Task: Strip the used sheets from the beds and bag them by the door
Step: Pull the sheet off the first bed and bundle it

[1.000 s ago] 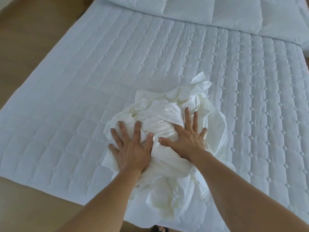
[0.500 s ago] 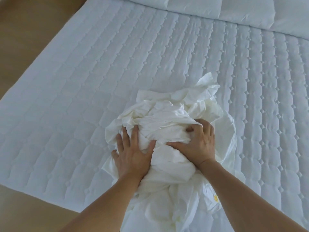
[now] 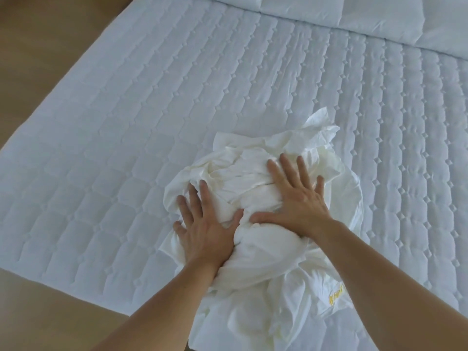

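A crumpled cream-white sheet (image 3: 253, 173) lies bunched in a heap near the front edge of the bed, on the quilted white mattress pad (image 3: 152, 110). Part of the sheet hangs over the near edge, showing a small yellow embroidered mark (image 3: 336, 295). My left hand (image 3: 202, 229) presses flat on the left side of the heap with fingers spread and straight. On the heap's right side my right hand (image 3: 296, 198) presses down too, fingers spread, thumb pointing left toward the other hand.
A folded white duvet (image 3: 354, 13) lies across the far end of the bed. Wooden floor (image 3: 38, 46) shows to the left of the bed and below its front corner (image 3: 50, 312).
My right hand, curled into the sheet half a second ago, has flattened out with fingers spread. The left hand stays pressed flat. The heap is packed a little tighter.
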Available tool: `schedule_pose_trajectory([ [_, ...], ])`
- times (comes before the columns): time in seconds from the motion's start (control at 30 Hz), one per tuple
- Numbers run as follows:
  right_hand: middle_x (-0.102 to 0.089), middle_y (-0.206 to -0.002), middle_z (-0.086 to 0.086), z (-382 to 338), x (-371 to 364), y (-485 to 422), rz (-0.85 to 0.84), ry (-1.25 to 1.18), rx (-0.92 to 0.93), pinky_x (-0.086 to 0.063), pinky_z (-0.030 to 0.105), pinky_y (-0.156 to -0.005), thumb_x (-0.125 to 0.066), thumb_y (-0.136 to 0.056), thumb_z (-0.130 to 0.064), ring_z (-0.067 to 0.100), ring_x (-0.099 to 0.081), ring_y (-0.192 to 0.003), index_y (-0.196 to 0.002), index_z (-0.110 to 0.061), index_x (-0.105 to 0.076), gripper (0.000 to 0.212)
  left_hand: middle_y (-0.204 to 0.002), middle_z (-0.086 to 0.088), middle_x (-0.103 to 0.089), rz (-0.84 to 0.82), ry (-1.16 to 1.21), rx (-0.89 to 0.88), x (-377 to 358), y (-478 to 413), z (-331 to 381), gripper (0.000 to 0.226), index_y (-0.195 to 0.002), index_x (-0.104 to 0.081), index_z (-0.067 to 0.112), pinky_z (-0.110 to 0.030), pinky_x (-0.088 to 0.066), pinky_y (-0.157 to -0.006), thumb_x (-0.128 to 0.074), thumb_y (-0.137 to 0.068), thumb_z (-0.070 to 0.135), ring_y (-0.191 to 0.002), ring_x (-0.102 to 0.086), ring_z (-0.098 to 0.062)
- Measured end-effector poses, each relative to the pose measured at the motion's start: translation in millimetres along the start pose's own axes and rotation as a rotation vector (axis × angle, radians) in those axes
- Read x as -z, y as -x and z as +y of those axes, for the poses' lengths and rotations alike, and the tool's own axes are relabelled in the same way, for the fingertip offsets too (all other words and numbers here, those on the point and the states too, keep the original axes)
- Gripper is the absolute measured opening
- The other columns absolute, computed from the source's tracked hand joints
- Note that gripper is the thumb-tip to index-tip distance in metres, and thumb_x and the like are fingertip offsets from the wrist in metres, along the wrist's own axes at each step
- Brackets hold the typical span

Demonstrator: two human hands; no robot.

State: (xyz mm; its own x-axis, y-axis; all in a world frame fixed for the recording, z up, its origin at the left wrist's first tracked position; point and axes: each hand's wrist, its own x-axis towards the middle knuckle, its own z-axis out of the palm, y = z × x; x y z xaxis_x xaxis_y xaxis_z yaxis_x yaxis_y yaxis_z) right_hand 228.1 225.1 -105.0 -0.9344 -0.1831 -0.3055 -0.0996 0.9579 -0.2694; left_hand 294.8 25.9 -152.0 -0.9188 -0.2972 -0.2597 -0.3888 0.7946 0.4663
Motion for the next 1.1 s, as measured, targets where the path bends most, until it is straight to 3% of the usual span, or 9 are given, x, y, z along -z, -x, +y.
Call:
schedule_pose_trajectory([
  [0.13,0.035,-0.156,-0.018,14,-9,-14,-0.091,-0.131,-0.179,0.000,0.074,-0.110,-0.039,-0.036,-0.108,0.017,0.037,-0.143,-0.137,-0.060,0.031,0.132,-0.154,0.012,0.039,-0.089,0.006,0.044,2,-11,-1,0.104,-0.137,0.035,0.056,-0.071,-0.013,-0.108,-0.016,-0.059,0.103,-0.147,0.028,-0.028],
  [0.27,0.032,-0.156,-0.018,18,-11,-23,-0.203,-0.237,-0.305,-0.019,0.071,-0.110,-0.055,-0.040,-0.100,0.025,0.025,-0.148,-0.137,-0.066,0.022,0.128,-0.155,0.012,0.037,-0.200,0.005,0.103,5,-23,2,0.109,-0.138,0.025,0.063,-0.076,-0.014,-0.105,-0.016,-0.047,0.107,-0.147,0.025,-0.034],
  [0.33,0.015,-0.162,-0.009,18,-10,-24,-0.243,-0.281,-0.327,-0.023,0.058,-0.115,-0.061,-0.048,-0.091,0.031,0.005,-0.151,-0.142,-0.064,0.016,0.124,-0.159,0.014,0.025,-0.219,0.032,0.122,8,-23,1,0.112,-0.139,0.016,0.063,-0.073,-0.020,-0.106,-0.020,-0.044,0.108,-0.150,0.014,-0.032],
  [0.43,-0.018,-0.161,0.001,12,-5,-15,-0.242,-0.378,-0.382,-0.036,0.046,-0.105,-0.063,-0.043,-0.086,0.036,-0.031,-0.141,-0.145,-0.062,0.007,0.125,-0.162,0.012,-0.007,-0.163,0.131,0.118,16,-11,-3,0.111,-0.143,-0.005,0.059,-0.058,-0.033,-0.106,-0.037,-0.047,0.104,-0.148,-0.015,-0.029],
  [0.57,-0.055,-0.136,-0.007,3,-1,20,-0.203,-0.704,-0.398,-0.049,0.041,-0.097,-0.080,-0.039,-0.075,0.023,-0.057,-0.117,-0.146,-0.050,-0.028,0.122,-0.138,0.008,-0.046,-0.185,0.258,0.097,32,4,-3,0.102,-0.137,-0.020,0.060,-0.046,-0.045,-0.097,-0.050,-0.047,0.097,-0.121,-0.052,-0.024],
  [0.67,-0.066,-0.105,-0.018,-8,7,49,-0.066,-0.849,-0.358,-0.055,0.034,-0.086,-0.079,-0.037,-0.067,0.012,-0.064,-0.100,-0.121,-0.042,-0.053,0.091,-0.126,0.020,-0.058,-0.154,0.491,0.001,47,19,13,0.085,-0.131,-0.035,0.057,-0.044,-0.049,-0.097,-0.066,-0.056,0.080,-0.114,-0.059,-0.015],
  [0.8,-0.067,-0.089,-0.031,-20,53,61,0.247,-1.049,-0.241,-0.046,0.005,-0.056,-0.076,-0.042,-0.058,-0.009,-0.064,-0.081,-0.107,-0.045,-0.055,0.069,-0.111,0.037,-0.057,-0.030,0.690,-0.188,81,6,65,0.068,-0.124,-0.046,0.055,-0.028,-0.049,-0.094,-0.070,-0.061,0.062,-0.108,-0.059,0.001],
  [0.93,-0.066,-0.095,-0.031,-21,105,54,0.523,-1.085,-0.121,-0.045,0.003,-0.059,-0.087,-0.052,-0.050,-0.012,-0.063,-0.084,-0.110,-0.049,-0.053,0.067,-0.112,0.047,-0.052,0.026,0.696,-0.413,120,-24,118,0.076,-0.131,-0.043,0.051,-0.017,-0.045,-0.092,-0.069,-0.061,0.061,-0.107,-0.055,0.009],
  [1.1,-0.063,-0.104,-0.033,-10,101,78,0.592,-0.922,-0.172,-0.048,0.010,-0.072,-0.088,-0.042,-0.061,-0.011,-0.061,-0.094,-0.107,-0.061,-0.045,0.077,-0.129,0.025,-0.047,0.102,0.570,-0.569,107,-2,107,0.084,-0.139,-0.035,0.042,-0.015,-0.039,-0.091,-0.065,-0.063,0.062,-0.115,-0.047,0.007],
])
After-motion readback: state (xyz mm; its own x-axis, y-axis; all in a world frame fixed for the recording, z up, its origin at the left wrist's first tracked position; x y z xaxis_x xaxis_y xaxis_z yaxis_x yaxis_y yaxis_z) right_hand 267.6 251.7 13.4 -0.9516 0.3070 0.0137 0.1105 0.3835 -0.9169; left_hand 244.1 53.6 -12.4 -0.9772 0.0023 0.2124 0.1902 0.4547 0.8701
